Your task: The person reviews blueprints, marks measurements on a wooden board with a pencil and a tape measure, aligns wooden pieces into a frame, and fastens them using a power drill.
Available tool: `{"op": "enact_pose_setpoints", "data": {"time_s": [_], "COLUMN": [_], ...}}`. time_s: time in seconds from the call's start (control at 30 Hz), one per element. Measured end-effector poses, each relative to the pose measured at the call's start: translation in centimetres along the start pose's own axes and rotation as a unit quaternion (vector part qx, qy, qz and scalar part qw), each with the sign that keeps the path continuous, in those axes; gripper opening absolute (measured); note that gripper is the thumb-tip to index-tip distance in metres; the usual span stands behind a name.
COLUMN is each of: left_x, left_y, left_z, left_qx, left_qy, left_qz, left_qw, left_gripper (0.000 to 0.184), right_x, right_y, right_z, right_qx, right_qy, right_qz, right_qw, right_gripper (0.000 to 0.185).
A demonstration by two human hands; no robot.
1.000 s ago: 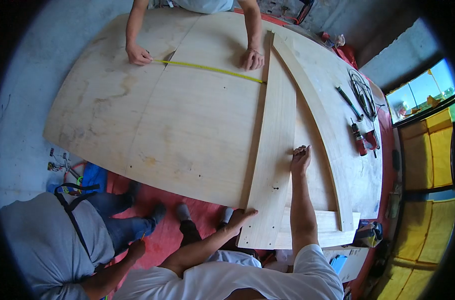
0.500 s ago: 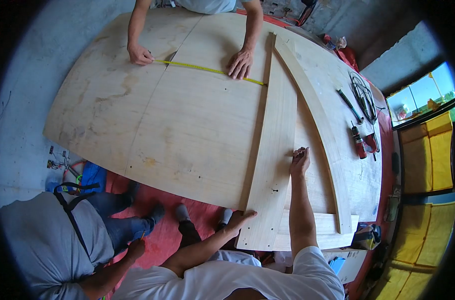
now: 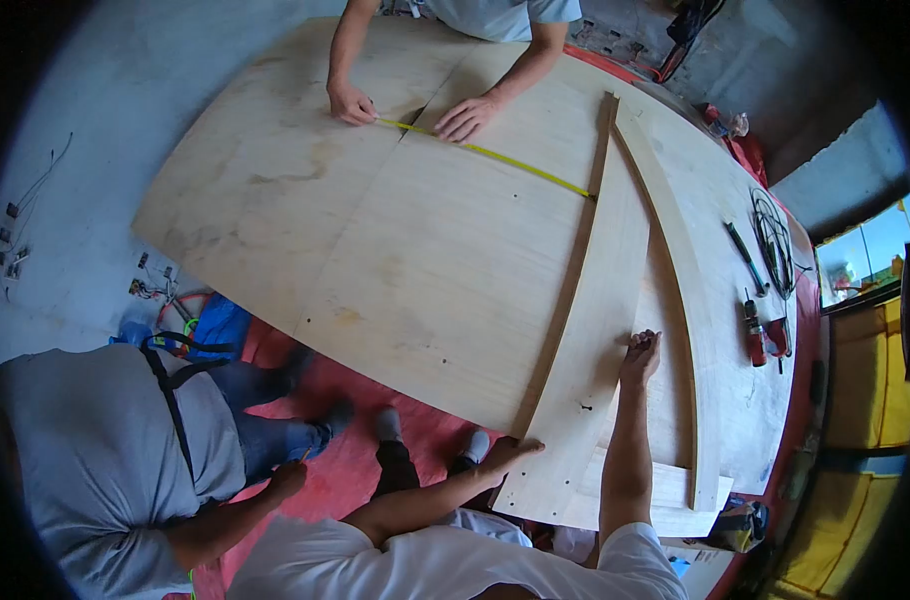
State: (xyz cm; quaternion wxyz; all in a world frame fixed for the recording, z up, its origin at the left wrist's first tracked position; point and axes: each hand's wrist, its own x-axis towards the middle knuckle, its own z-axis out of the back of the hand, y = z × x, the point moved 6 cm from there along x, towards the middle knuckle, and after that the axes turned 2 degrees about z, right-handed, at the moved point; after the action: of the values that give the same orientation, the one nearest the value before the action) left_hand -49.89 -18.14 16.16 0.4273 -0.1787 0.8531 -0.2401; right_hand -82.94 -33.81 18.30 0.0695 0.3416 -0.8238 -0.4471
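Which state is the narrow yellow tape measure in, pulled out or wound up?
Pulled out: the yellow tape runs straight across the pale plywood sheet, from a co-worker's hand to the long wooden board.

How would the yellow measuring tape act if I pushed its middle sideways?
The tape would probably bend, because it's a thin, narrow ribbon. It looks light too, being so slim. The part under the co-worker's flat hand might hardly slide, since that hand rests over it.
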Motion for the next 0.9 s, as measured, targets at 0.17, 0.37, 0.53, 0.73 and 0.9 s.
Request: {"op": "enact_pose_setpoints", "data": {"time_s": [0.17, 0.37, 0.53, 0.73, 0.9], "left_x": [0.6, 0.2, 0.2, 0.3, -0.4], "left_y": [0.9, 0.4, 0.3, 0.5, -0.2], "left_z": [0.2, 0.1, 0.1, 0.4, 0.3], "left_qx": [-0.011, -0.002, 0.001, 0.019, 0.022], "left_qy": [0.008, 0.006, 0.004, -0.003, -0.019], "left_qz": [0.012, -0.004, -0.001, 0.005, 0.010], "left_qw": [1.000, 1.000, 1.000, 1.000, 1.000], "left_gripper": [0.048, 0.050, 0.049, 0.044, 0.039], "right_x": [-0.3, 0.0, 0.3, 0.4, 0.8], "right_y": [0.2, 0.1, -0.1, -0.2, 2.4], "right_z": [-0.4, -0.1, 0.3, 0.1, 0.0], "right_qx": [0.005, -0.005, -0.001, 0.069, 0.106], "right_qy": [-0.005, -0.009, -0.004, 0.002, -0.040], "right_qz": [-0.007, 0.000, 0.007, -0.047, -0.020], "right_qw": [1.000, 1.000, 1.000, 0.997, 0.993], "right_gripper": [0.030, 0.030, 0.030, 0.033, 0.046]}}
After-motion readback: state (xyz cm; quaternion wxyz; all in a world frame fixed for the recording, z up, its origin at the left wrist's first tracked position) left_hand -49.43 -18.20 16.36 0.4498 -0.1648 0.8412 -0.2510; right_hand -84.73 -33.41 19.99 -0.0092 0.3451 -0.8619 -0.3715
